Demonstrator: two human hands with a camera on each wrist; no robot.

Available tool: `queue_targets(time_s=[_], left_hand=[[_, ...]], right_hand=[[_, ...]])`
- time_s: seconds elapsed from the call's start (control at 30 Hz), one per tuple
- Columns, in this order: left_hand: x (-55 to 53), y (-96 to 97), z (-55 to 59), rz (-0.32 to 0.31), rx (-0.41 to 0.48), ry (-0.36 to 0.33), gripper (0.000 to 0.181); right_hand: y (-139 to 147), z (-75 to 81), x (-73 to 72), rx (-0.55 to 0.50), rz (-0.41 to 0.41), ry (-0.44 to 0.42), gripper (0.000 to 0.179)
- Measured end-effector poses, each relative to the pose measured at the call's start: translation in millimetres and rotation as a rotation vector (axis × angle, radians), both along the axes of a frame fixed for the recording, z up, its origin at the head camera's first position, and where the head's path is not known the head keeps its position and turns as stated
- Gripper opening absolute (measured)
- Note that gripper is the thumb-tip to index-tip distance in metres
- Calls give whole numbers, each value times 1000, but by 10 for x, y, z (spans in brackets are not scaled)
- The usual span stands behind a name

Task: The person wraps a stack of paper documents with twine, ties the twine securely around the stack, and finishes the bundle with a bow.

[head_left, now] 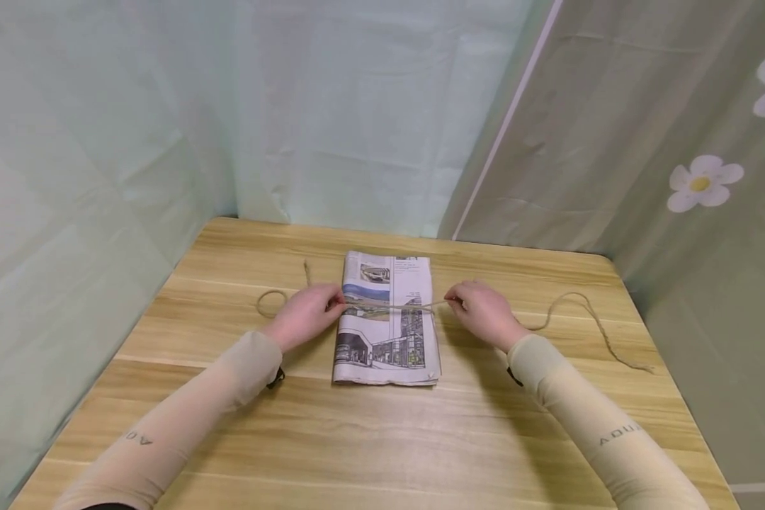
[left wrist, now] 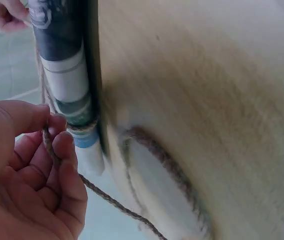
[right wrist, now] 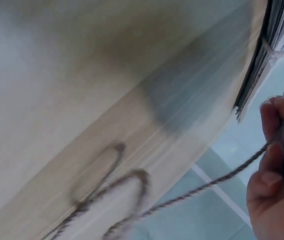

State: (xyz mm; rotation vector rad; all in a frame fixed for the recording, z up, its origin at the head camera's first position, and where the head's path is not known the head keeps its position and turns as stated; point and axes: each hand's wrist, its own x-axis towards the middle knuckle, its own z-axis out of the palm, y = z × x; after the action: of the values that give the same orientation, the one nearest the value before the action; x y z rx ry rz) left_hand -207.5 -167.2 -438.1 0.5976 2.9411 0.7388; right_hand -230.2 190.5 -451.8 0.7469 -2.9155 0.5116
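Observation:
A folded newspaper bundle (head_left: 363, 368) lies flat on the table, its folded side to the left. Brown twine (head_left: 382, 307) runs across its middle, and in the wrist views it also wraps round the bundle's side edges. At the left edge my left hand (head_left: 307, 312) pinches the twine between thumb and fingers; the left wrist view shows the strand (left wrist: 113, 201) trailing from that hand (left wrist: 34, 172). Just off the right edge, my right hand (head_left: 482, 312) pinches the other length, drawn straight from the bundle. Its tail (right wrist: 202, 189) hangs from the fingers in the right wrist view.
A loop of twine (head_left: 259, 304) and a short upright end (head_left: 307, 273) lie left of the left hand. The right tail (head_left: 602, 329) curves toward the right edge of the wooden table (head_left: 382, 453). Pale curtains (head_left: 370, 127) hang behind and beside it.

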Motion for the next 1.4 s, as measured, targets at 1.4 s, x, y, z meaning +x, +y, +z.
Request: queue_targets(time_s=[1.4], left_hand=[[708,481,-99,-397,-204,96,32]], right_hand=[[-188,69,-541,136,1,-226,19]])
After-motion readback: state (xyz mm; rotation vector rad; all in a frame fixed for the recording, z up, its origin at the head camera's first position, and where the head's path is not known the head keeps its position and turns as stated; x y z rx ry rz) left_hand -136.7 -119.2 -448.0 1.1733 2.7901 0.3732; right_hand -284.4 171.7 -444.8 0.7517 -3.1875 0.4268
